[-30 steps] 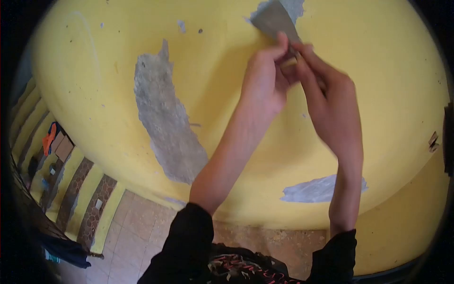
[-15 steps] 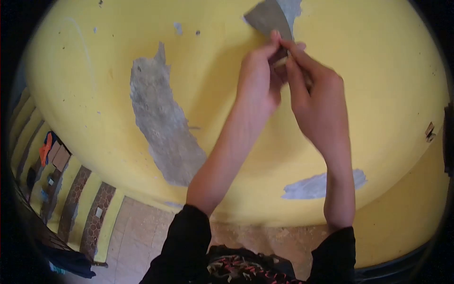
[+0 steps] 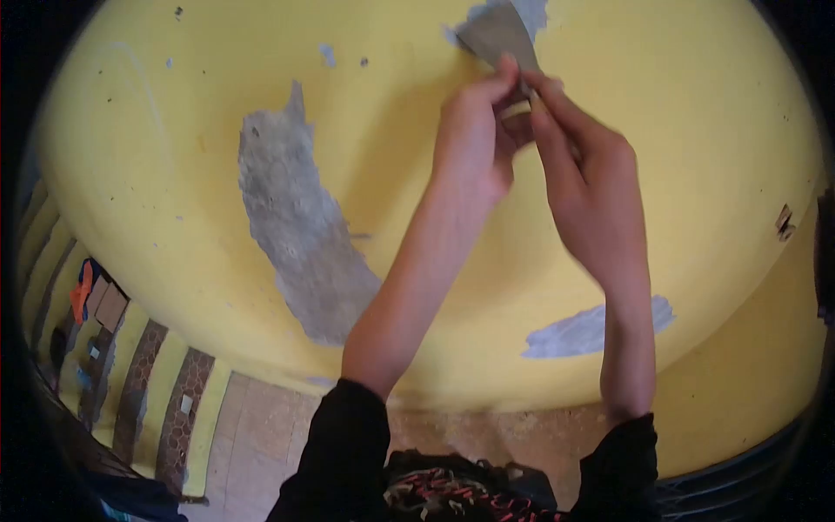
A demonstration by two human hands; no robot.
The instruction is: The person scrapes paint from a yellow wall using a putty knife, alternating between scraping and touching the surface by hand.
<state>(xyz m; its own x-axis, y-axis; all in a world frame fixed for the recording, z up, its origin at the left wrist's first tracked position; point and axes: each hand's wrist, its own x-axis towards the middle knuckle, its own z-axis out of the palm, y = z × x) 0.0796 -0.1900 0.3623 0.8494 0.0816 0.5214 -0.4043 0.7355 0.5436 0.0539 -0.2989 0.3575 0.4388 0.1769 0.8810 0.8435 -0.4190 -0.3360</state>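
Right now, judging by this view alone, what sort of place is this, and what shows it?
Probably a building's stairwell under repair: the yellow wall has bare grey patches, what look like steps run along the lower left, and a tiled floor lies below.

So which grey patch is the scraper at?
The top patch, cut by the picture's edge: the scraper overlaps it, while the long patch and lower-right patch lie apart.
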